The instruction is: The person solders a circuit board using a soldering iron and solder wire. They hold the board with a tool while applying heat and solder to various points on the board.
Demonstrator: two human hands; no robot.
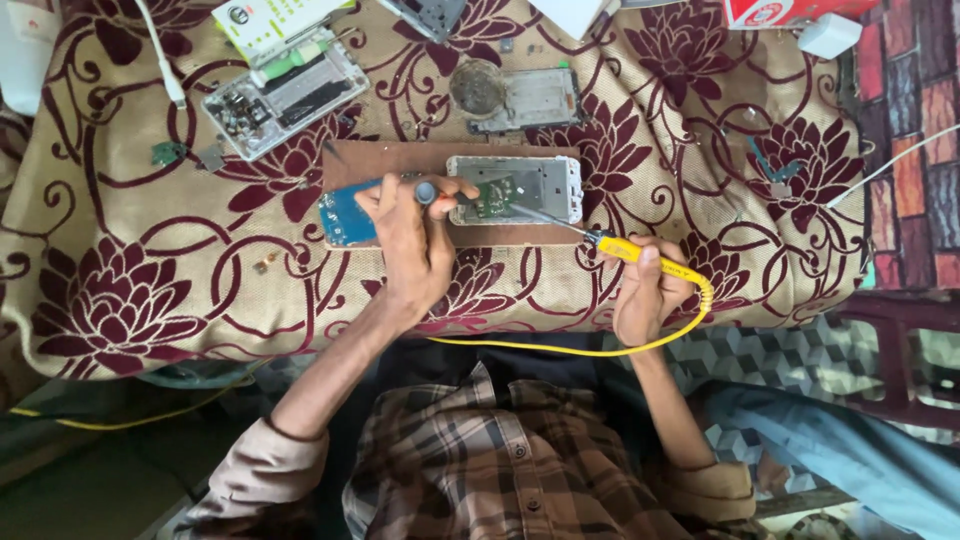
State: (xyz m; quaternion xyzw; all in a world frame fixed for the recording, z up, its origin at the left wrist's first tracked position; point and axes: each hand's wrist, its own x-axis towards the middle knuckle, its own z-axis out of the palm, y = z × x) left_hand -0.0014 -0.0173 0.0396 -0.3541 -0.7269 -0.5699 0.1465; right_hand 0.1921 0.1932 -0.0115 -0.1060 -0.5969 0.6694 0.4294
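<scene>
Our right hand (645, 295) has its grip closed around a yellow soldering iron (640, 255), whose metal tip reaches left onto the opened phone (515, 188). That phone lies on a brown board (400, 160) on the cloth-covered bench (120, 290). Our left hand (410, 235) pinches a small dark-tipped tool (428, 192) at the phone's left edge (a blue circuit board (345, 215) sits just beside it).
</scene>
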